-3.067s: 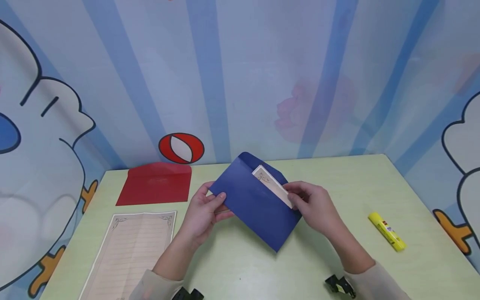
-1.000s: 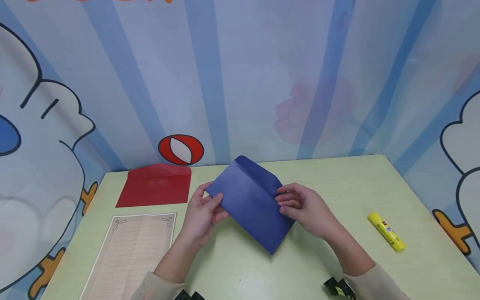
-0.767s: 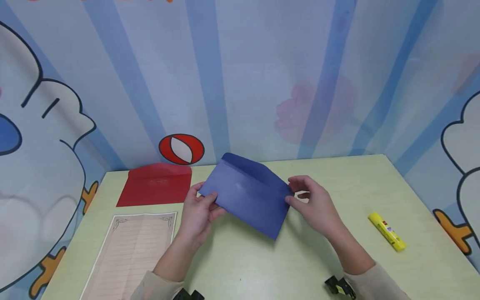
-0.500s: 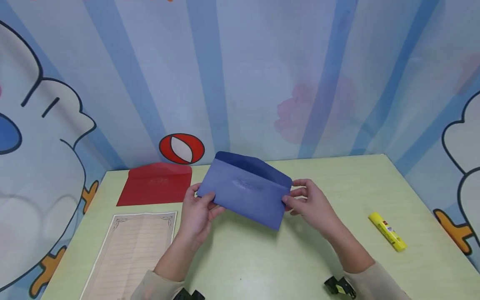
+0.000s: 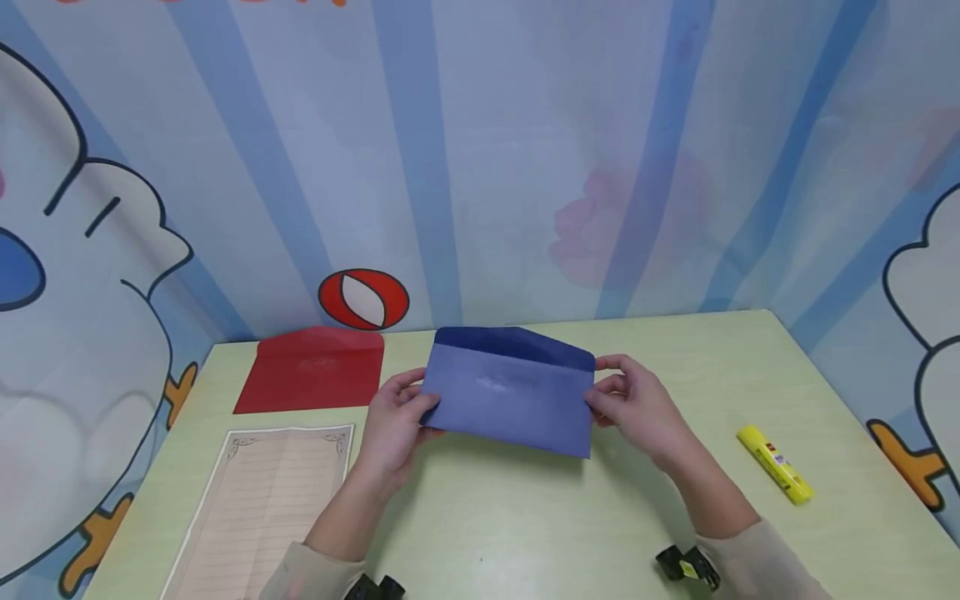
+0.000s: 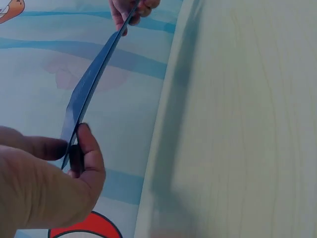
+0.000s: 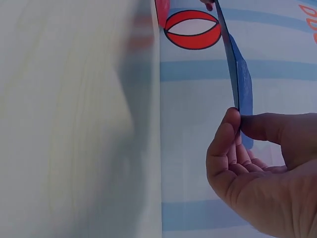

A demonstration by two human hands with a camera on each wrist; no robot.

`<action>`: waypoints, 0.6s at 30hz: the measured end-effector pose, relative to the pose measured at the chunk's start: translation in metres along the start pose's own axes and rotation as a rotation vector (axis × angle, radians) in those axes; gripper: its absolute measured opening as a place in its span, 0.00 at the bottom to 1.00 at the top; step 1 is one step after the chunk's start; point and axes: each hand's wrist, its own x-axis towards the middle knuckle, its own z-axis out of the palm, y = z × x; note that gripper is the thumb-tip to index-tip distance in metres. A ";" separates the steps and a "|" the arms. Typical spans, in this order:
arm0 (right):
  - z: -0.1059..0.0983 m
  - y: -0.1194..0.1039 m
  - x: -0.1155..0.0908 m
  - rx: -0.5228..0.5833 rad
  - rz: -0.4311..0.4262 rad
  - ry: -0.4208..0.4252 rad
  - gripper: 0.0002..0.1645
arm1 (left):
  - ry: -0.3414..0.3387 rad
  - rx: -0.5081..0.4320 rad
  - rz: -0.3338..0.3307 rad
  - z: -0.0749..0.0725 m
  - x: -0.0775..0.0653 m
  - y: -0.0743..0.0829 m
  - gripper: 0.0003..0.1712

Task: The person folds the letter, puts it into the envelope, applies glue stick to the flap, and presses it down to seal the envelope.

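Head view: beyond both hands rises a blue striped backdrop (image 5: 510, 167), with white cartoon figures (image 5: 75, 375) at its left and right sides. Beneath the hands spreads a pale yellow-green table (image 5: 525, 525). To the left of the left forearm, which partly hides it, a lined sheet (image 5: 262, 500) with scrollwork in its corners lies on the table and runs out of the frame. The blue envelope (image 5: 510, 400) is between the two hands, held up off the table, its flap (image 5: 517, 346) raised along the side away from the person. A red envelope (image 5: 311, 379) lies beyond and to the left of the left hand, just past the sheet.

The left hand (image 5: 393, 421) pinches the left end of the blue envelope, thumb on the near face, fingers behind. The right hand (image 5: 633, 408) pinches the opposite end with its thumb and forefinger; both wrist views show the envelope nearly edge-on. Right of the right hand, well apart from it, a yellow tube (image 5: 775, 464) lies slantwise on the table. Smallest are a black device (image 5: 687, 567) beside the right wrist and a second black device (image 5: 375, 587) beside the left.
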 end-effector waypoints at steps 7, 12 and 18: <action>-0.007 0.008 0.003 -0.128 -0.005 0.010 0.28 | -0.006 0.480 0.079 -0.005 0.004 -0.004 0.16; -0.009 0.013 0.006 -0.221 0.017 0.020 0.24 | -0.075 0.682 0.077 -0.007 0.001 -0.007 0.13; -0.008 0.019 0.007 -0.308 0.052 -0.015 0.24 | -0.131 0.868 0.097 -0.008 0.000 -0.012 0.10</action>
